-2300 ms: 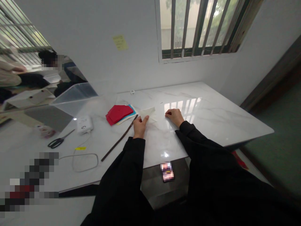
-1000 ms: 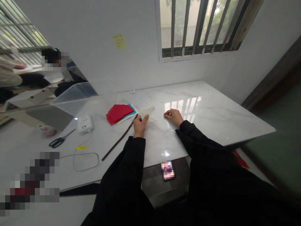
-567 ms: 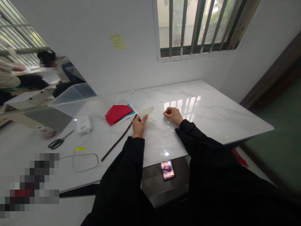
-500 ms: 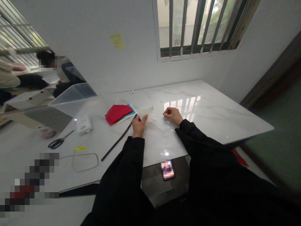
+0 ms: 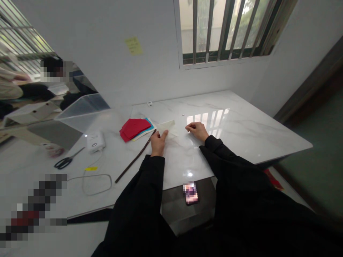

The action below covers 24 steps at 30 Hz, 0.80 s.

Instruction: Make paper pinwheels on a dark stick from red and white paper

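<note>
Here, a pale paper triangle point(image 5: 166, 127) is touched by the left hand point(image 5: 158, 143)

A white marble table point(image 5: 241, 142) is set against a wall under a barred window point(image 5: 222, 32), and a yellow sticky note point(image 5: 133, 45) is stuck to the wall. A stack of red paper point(image 5: 134, 129), a dark strip point(image 5: 136, 159), a white device point(image 5: 95, 141) and scissors point(image 5: 64, 161) are laid on the table. The triangle is placed just beside the stack, with the left hand's fingers against its near edge; whether it is gripped cannot be told. The right hand point(image 5: 197, 130) is held palm down, loosely curled and empty, near the triangle.
</note>
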### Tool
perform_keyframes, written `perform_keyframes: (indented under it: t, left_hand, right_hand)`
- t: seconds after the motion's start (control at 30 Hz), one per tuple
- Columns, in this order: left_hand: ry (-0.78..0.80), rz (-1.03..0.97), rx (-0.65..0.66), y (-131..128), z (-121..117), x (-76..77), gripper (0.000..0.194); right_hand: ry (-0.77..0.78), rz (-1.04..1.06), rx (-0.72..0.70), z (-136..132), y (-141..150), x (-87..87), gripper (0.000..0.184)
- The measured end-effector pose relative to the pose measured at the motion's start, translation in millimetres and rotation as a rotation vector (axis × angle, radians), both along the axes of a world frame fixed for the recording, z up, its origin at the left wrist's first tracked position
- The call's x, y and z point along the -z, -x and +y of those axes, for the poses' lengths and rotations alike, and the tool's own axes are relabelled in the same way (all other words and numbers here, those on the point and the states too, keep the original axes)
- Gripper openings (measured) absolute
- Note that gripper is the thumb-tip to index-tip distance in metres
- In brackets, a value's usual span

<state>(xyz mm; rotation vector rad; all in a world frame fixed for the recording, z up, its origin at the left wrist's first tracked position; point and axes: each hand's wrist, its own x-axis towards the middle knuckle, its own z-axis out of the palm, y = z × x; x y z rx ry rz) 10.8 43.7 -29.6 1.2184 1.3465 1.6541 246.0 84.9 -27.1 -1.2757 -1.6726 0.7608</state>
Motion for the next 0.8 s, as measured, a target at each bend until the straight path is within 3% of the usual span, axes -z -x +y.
perform_keyframes:
  t: [0.27,0.5,0.6,0.8]
  left_hand:
    - [-0.013,0.056,-0.001,-1.4,-3.9,-5.0,0.055]
    - [0.005,0.257,-0.013,-5.3,-15.8,-19.9,0.047]
    - [0.000,0.285,0.019,-6.4,-16.7,-21.2,0.047]
    - [-0.007,0.261,0.097,-9.6,-17.5,-20.2,0.047]
  right_hand:
    - [0.073,0.234,-0.054,4.4,0.7,6.3,0.020]
    - [0.166,0.587,-0.120,-1.0,3.4,-4.9,0.039]
    - [0.149,0.596,-0.154,-5.0,6.5,-10.1,0.040]
    - [-0.054,0.392,-0.270,-13.1,20.4,-13.7,0.027]
